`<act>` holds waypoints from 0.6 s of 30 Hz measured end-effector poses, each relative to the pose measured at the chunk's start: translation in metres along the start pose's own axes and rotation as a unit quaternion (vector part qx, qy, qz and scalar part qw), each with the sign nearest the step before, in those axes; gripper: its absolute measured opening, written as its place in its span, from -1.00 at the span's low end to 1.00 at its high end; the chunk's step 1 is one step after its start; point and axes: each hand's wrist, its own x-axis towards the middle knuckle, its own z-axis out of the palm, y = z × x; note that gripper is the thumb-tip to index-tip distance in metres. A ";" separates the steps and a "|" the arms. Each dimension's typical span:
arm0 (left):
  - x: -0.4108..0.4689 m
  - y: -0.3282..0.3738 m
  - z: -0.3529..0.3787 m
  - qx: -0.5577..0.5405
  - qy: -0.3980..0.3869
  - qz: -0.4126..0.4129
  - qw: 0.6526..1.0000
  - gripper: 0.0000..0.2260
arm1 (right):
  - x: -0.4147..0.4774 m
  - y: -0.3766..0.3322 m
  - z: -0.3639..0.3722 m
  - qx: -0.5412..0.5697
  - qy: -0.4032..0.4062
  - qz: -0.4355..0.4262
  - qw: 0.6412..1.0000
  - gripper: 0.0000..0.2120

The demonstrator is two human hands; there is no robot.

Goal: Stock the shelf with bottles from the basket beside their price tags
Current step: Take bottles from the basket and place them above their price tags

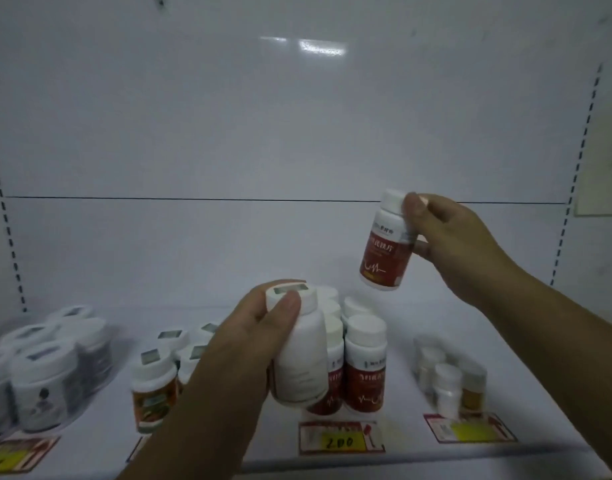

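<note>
- bottles in both hands, none set down yet; basket not in view.
- right hand [460,244]: thumb on the cap edge, fingers curled behind, pinching a red-label bottle [385,251]; held slightly tilted, well above the shelf [401,382], up and right of the red-label row [365,362].
- left hand [242,348]: wrapped round a white bottle [302,355], thumb across the cap, label side turned away; held low and tilted, just in front of that row, covering its left part.
- row standing right behind the price tag marked 200 [340,439]; probably the slot for the right-hand bottle. match for the left one: cannot tell with the label hidden.
- handling, as a judgement: small rigid plastic, light, smooth-walled, so slippery under a loose pinch; not fragile, but narrow-based, easy to tip and to domino into neighbours.
- best hold: round the body just under the cap, or top-down on the cap for dropping into a tight gap.
- nearby: orange-label bottles [155,389] to the left, small pale bottles [446,382] to the right.
</note>
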 end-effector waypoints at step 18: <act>0.033 -0.005 -0.026 -0.052 0.084 -0.053 0.994 -0.74 | 0.066 0.130 0.017 -0.060 -0.368 0.219 0.902 -0.62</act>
